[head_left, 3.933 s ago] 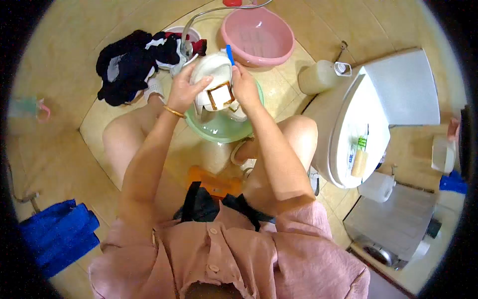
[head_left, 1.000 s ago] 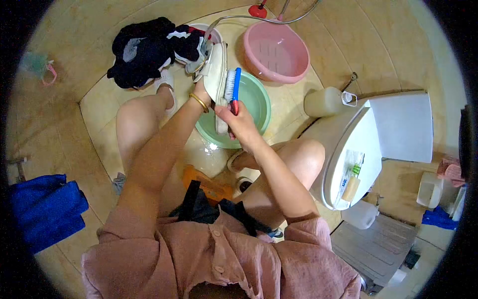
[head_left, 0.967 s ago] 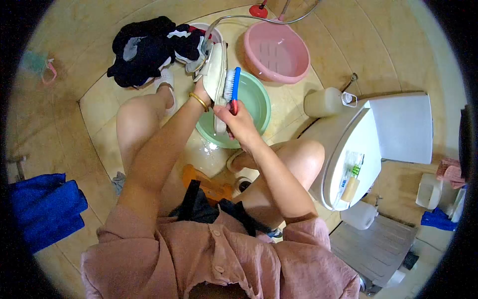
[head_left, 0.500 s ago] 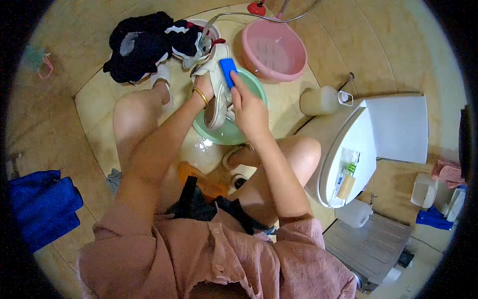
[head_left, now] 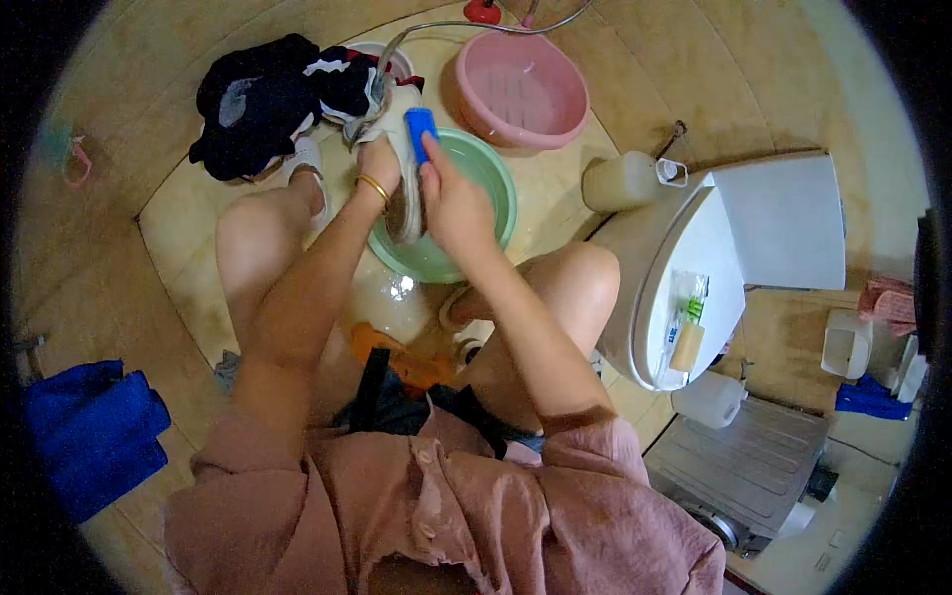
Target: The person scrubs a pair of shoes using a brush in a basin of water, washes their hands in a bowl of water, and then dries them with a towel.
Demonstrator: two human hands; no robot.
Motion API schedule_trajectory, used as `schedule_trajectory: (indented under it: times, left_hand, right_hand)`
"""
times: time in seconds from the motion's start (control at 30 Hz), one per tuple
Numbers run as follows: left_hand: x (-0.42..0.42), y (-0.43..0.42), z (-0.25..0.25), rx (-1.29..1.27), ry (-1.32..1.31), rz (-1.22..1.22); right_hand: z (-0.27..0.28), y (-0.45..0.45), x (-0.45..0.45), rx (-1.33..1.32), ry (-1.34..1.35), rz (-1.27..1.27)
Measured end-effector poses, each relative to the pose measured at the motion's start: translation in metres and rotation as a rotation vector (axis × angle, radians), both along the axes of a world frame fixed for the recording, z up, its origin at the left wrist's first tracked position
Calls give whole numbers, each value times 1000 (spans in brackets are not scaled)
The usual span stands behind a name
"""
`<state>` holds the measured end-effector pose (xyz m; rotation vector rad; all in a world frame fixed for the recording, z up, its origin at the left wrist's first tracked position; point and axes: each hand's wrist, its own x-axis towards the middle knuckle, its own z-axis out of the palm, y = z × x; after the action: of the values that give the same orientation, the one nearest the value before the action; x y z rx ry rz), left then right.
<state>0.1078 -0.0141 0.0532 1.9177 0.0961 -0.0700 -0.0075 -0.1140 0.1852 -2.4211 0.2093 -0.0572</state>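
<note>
The left hand [head_left: 382, 171], a gold bracelet [head_left: 375, 188] at its wrist, is clamped on a white shoe [head_left: 402, 164]; its fingers are mostly hidden by the shoe's upper. The right hand [head_left: 456, 206], just beside it, is closed around a blue-backed brush [head_left: 421, 134] laid along the shoe's side. The bristles are out of sight under the blue back, so where they meet the shoe cannot be seen.

The shoe is held aslant over the left part of a green basin [head_left: 490, 183], its sole edge turned toward the right hand. It covers part of the basin, and whether it touches the rim is hard to make out.

Beyond the left hand, dark clothes [head_left: 248, 114] lie heaped, partly covering a pale tub [head_left: 401, 61]. A metal hose [head_left: 466, 24] arches above both hands; its lower end is lost among cloth and shoe. Beyond the right hand stands a pink basin [head_left: 523, 91], seemingly with some water in it, though the glare leaves that unsure. Farther to its right are a cloudy jug [head_left: 617, 182] and a toilet [head_left: 722, 233]. Nearer the body than both hands, an orange object [head_left: 402, 363] is half hidden by dark fabric [head_left: 402, 409].
</note>
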Motion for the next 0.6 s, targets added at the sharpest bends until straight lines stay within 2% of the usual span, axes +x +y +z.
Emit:
schedule_trajectory:
  times: [0.03,0.07,0.1,0.13,0.2,0.23,0.27,0.33,0.4,0.43,0.47,0.5,0.53,0.6]
  left_hand:
    - [6,3,0,-93,-65,-33]
    - [10,4,-2,-186,-126,-61]
    - [6,0,-7,-77,-179,-65]
    - [5,-11,-18,-234,-352,59]
    - [-1,-11,-15,142,-354,-39]
    - [-7,-9,3,136,-263,-177]
    - [-13,-6,18,138,-262,-180]
    - [-15,-5,41,-23,-99,-24]
    - [1,3,28,-133,-304,-67]
    - [6,-1,12,-65,-274,-94]
    - [-2,-4,34,7,-240,-136]
    - [-14,-6,56,184,-73,-135]
    - [-15,-8,48,189,-69,-152]
    - [-14,-15,30,7,-318,-227]
  right_hand:
    - [5,7,-15,-3,29,31]
    - [-4,8,-20,22,-89,60]
    - [-5,3,-15,-22,-55,41]
    - [-6,-3,-6,-60,-19,11]
    - [-5,-12,20,-84,-28,-34]
    - [-10,-15,28,-49,-93,-71]
    - [-9,-13,24,-48,-92,-74]
    - [-1,-6,11,-43,-12,5]
    - [1,-2,-14,-66,9,93]
    - [0,-7,-9,-59,-8,76]
    - [-1,-12,-4,-44,-21,43]
    - [-1,-16,11,-37,-15,34]
    - [3,-20,29,-90,11,-25]
    - [2,-24,32,-143,38,-87]
